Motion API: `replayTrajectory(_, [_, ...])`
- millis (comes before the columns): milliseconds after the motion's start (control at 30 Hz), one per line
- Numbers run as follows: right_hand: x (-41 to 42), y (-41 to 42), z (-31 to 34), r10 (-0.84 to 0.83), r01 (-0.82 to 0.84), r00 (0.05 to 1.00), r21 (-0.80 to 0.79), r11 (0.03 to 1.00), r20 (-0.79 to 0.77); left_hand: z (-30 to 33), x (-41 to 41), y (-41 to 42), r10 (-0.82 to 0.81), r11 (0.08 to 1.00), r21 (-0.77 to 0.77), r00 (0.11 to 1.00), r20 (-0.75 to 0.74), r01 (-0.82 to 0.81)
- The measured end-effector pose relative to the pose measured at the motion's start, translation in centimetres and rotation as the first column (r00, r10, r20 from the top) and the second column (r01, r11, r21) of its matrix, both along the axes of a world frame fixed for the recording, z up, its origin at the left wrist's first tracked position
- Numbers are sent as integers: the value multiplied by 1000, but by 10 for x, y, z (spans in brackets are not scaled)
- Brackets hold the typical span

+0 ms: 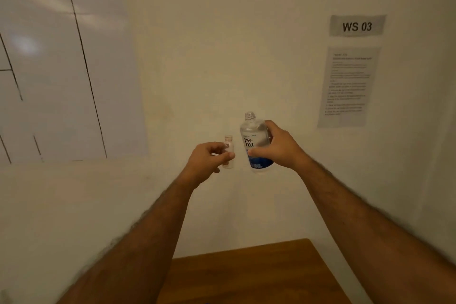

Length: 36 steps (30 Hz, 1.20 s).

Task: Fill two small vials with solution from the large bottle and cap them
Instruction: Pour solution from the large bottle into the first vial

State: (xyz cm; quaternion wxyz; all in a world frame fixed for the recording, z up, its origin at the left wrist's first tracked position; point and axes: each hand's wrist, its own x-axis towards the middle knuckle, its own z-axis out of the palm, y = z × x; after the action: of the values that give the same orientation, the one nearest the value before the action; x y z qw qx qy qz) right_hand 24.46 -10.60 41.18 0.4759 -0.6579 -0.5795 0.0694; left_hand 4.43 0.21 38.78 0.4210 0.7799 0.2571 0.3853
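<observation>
1. The small vial is being held upright in the air in front of the wall, well above the bench; it is clear, uncapped at its neck, and slightly blurred, so I cannot tell whether there is any liquid in it.
2. The left hand is pinching the vial at mid-height, its fingers curling round the far side and the thumb pressing across the front.
3. The large bottle is being held upright just beside the vial, on its right, with a narrow gap showing between them; its threaded neck is standing open with no cap, and its label is reading "re-nu" above a blue band.
4. The right hand is gripping the bottle from its right side, fingers wrapping behind the body and the thumb lying across the blue part of the label.
5. Both forearms are reaching forward and up from the lower edge of the view.
6. A corner of the brown wooden bench is showing at the bottom.
7. On the wall to the right, a sign reading "WS 03" is hanging above a printed sheet whose small text is too blurred to read.
</observation>
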Motion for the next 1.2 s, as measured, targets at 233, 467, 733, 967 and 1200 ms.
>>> replayTrajectory(233, [3,0,31,6,15,981,-112,994,193,38,-10,2,-39,999,33,996,85,36])
replayTrajectory(467, [3,-1,53,18,33,946,-151,988,324,59,-11,3,-83,994,85,990,113,74])
replayTrajectory(733, [2,-2,71,34,44,908,-174,984,417,62,-8,4,-105,990,110,988,114,93])
replayTrajectory(967, [2,-1,80,33,76,867,-197,977,497,59,-7,8,-105,992,89,986,129,94])
replayTrajectory(1200, [2,0,85,51,93,825,-225,970,562,53,-7,10,-107,993,66,985,133,99])
